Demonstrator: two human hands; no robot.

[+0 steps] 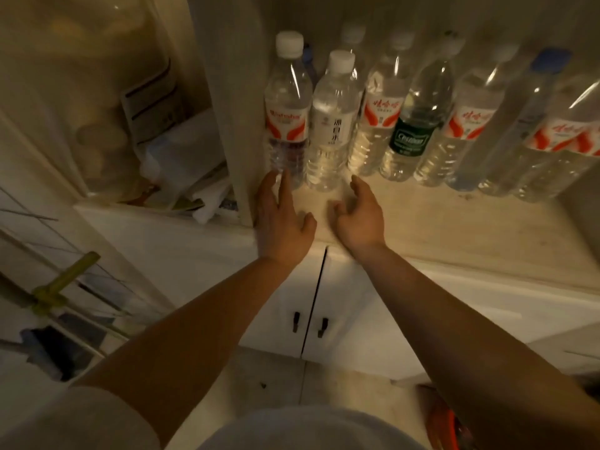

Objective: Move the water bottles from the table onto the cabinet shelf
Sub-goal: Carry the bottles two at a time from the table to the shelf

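The cabinet shelf [438,222] carries a front row of eight upright water bottles [334,125], more caps showing behind. Two white doors [282,306] below. Left hand [282,216] and right hand [357,219], fingers loosely spread, hold nothing near the leftmost bottles
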